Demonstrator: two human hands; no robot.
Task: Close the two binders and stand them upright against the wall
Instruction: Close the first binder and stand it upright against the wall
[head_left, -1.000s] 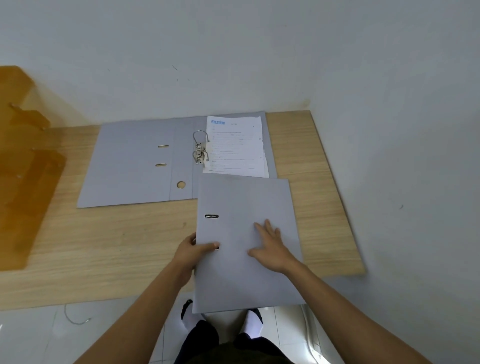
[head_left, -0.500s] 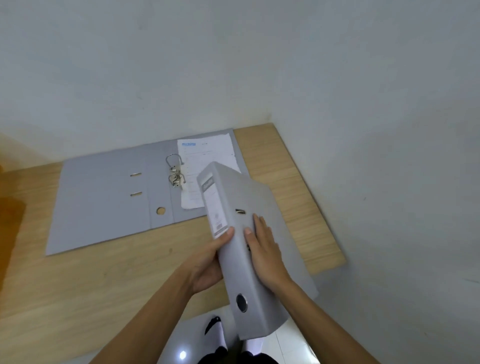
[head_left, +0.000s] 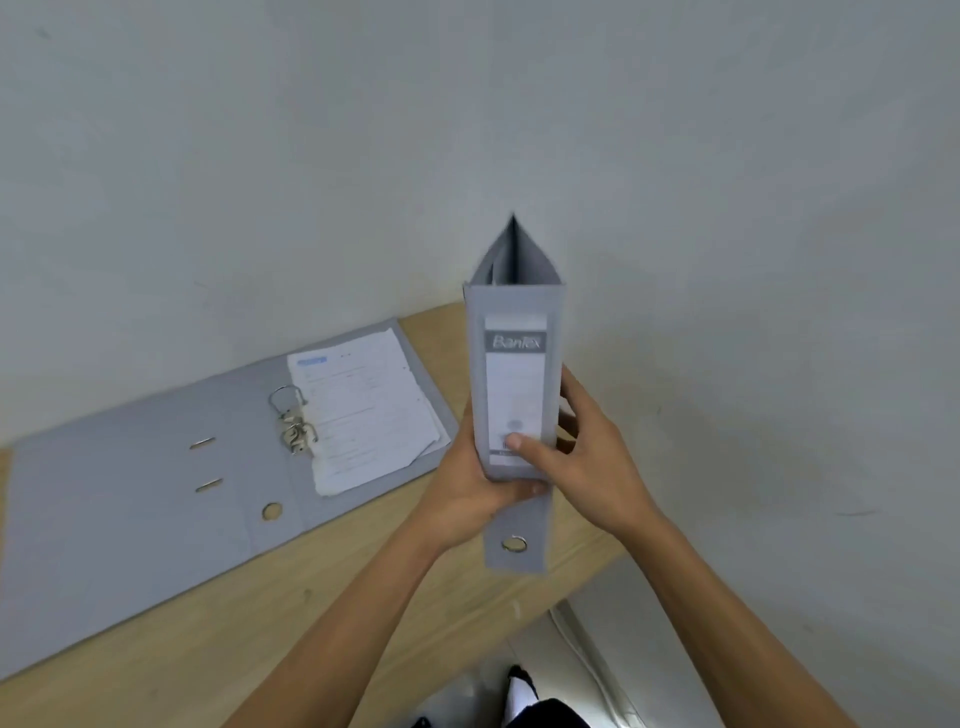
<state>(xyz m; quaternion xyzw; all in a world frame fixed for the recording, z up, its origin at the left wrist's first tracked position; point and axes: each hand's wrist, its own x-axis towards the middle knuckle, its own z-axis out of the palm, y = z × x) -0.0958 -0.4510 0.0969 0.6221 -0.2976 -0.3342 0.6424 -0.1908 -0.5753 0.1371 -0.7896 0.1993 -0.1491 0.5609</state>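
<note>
While both hands clasp it, closed binder upright (spine toward camera): left hand, right hand.

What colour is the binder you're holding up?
Grey, with a white label on its spine; the binder shows best in the head view.

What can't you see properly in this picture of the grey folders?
Head view:
- Closed grey cardboard binder: its bottom edge hides whether it touches the light wooden table.
- Its spine label: small print blurred.
- Left hand: fingers hidden behind the binder.
- White printed papers in the open grey binder: text too small.
- Open binder: cut off at the left edge.
</note>
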